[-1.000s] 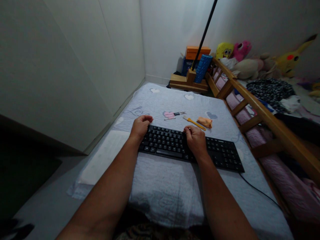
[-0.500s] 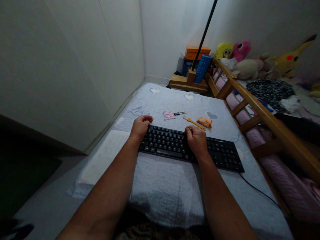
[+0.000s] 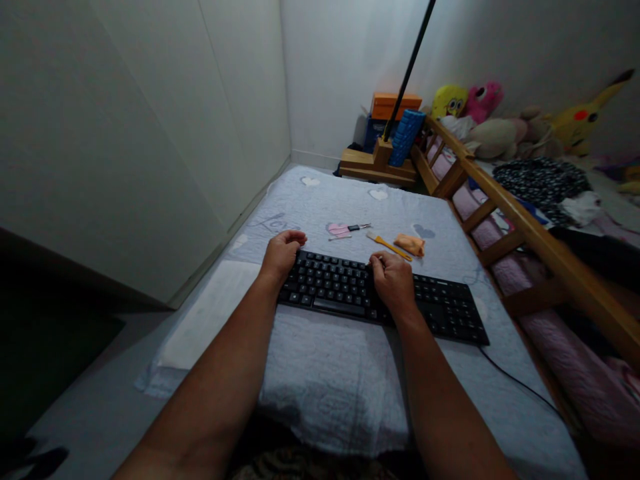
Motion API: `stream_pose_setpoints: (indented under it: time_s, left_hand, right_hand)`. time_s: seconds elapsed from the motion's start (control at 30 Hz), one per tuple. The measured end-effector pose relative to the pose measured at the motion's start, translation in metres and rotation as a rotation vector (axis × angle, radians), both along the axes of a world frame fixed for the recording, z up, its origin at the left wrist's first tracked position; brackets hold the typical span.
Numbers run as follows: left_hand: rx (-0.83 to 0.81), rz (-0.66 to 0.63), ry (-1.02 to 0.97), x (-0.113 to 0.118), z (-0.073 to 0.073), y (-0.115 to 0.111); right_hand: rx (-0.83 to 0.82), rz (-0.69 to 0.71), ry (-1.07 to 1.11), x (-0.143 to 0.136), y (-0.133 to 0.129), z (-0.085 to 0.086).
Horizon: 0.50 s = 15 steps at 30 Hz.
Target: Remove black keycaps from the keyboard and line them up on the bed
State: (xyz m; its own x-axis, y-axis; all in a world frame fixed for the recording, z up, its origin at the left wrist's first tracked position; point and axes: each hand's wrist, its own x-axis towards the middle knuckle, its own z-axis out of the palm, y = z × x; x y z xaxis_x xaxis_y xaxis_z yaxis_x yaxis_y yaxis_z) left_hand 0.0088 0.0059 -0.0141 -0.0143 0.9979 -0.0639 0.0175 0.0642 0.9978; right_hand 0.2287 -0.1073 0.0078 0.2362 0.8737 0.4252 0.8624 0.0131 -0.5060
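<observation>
A black full-size keyboard (image 3: 340,280) lies on the patterned cloth with its cable running off to the right. At its left end rests my left hand (image 3: 283,257), fingers curled round the far corner. My right hand (image 3: 393,277) is over the keyboard, right of the main letter keys, with thumb and fingers pinched together. Whatever is in that pinch is too small to make out. Beyond the keyboard are a small tool with a dark handle and metal prongs (image 3: 359,227), a thin stick (image 3: 340,237), a yellow-handled brush (image 3: 390,245) and a crumpled orange cloth (image 3: 410,245).
The light blue cloth (image 3: 320,360) covers the work surface, with a white sheet (image 3: 210,313) on its left. A wooden bed rail (image 3: 540,233) runs along the right side. White panels (image 3: 150,133) stand left. A black pole on a wooden base (image 3: 383,157) is behind.
</observation>
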Motion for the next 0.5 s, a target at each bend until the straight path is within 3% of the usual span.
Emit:
stream_pose_setpoints:
  time_s: [0.5]
  left_hand:
    - [0.017, -0.012, -0.013, -0.0008, -0.0046, 0.0026]
  right_hand:
    - [-0.017, 0.015, -0.040, -0.0019, -0.0019, 0.0021]
